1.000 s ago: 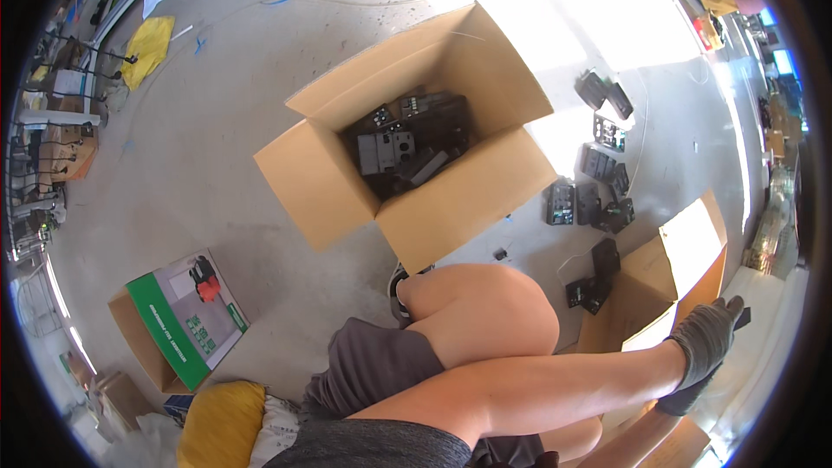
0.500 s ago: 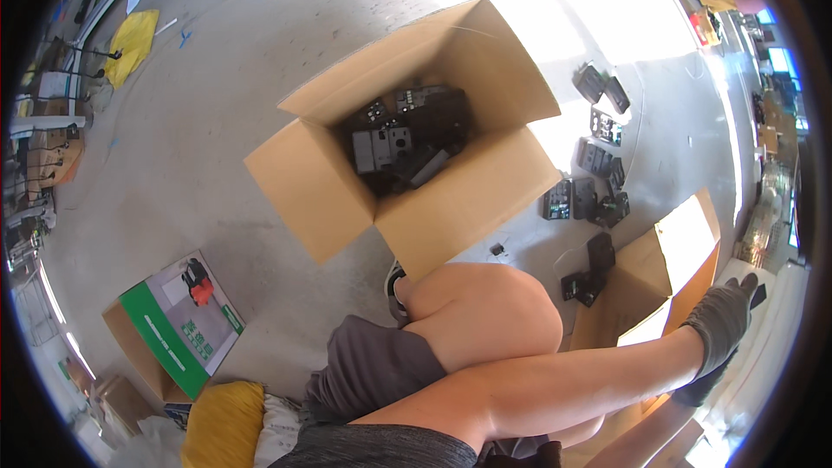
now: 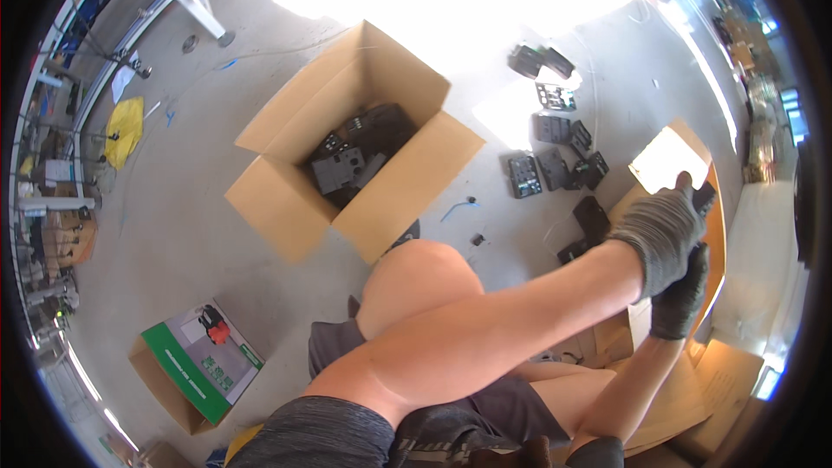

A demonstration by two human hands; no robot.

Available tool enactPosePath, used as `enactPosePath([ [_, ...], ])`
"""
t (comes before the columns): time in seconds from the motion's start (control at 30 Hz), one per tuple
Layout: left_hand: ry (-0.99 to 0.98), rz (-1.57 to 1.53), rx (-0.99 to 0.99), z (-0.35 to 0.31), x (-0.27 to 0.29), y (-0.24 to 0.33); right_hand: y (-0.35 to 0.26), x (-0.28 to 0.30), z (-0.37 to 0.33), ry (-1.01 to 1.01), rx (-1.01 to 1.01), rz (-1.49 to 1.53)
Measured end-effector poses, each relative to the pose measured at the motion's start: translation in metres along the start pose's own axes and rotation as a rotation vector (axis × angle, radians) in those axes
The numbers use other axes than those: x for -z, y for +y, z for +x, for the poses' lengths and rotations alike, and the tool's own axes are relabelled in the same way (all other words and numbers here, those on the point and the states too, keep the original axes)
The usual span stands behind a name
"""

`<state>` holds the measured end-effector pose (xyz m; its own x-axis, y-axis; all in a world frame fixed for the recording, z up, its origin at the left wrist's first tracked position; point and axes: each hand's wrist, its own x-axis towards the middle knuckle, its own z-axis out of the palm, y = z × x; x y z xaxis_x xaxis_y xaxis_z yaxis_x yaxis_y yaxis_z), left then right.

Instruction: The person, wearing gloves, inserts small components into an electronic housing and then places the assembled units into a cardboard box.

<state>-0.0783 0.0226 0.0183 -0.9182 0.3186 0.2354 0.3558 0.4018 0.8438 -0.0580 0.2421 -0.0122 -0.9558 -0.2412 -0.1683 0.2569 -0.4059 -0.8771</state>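
Note:
Both my hands wear dark grey knit gloves and are close together at the right, over an open cardboard box (image 3: 630,329). My left hand (image 3: 659,238), its arm reaching across my body, is closed around a small black part (image 3: 704,198) that sticks out past its fingers. Just below it and seemingly touching, my right hand (image 3: 680,299) is curled; what its fingers hold, if anything, is hidden. On the floor left of the hands lie several black plastic cases (image 3: 553,128), some with green and silver insides showing.
A large open carton (image 3: 416,186) with black plastic parts (image 3: 342,169) stands ahead of my knees. A green and white printed box (image 3: 195,368) is at the lower left. A yellow bag (image 3: 125,132) lies farther off. Bright sunlight glares on the far floor.
The view has swung to the right. My two hands have risen from the lower right and come farther into the picture, the black part still in the left hand.

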Motion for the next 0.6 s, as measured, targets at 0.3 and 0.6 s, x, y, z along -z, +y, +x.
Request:
enactPosePath([
  [0.3,-0.024,-0.007,-0.135,-0.034,-0.009,-0.027,0.021,-0.047,-0.029,0.158,-0.008,-0.482],
  [0.6,-0.177,-0.114,-0.085,-0.053,-0.035,-0.015,0.016,-0.020,-0.063,0.056,-0.107,-0.390],
])
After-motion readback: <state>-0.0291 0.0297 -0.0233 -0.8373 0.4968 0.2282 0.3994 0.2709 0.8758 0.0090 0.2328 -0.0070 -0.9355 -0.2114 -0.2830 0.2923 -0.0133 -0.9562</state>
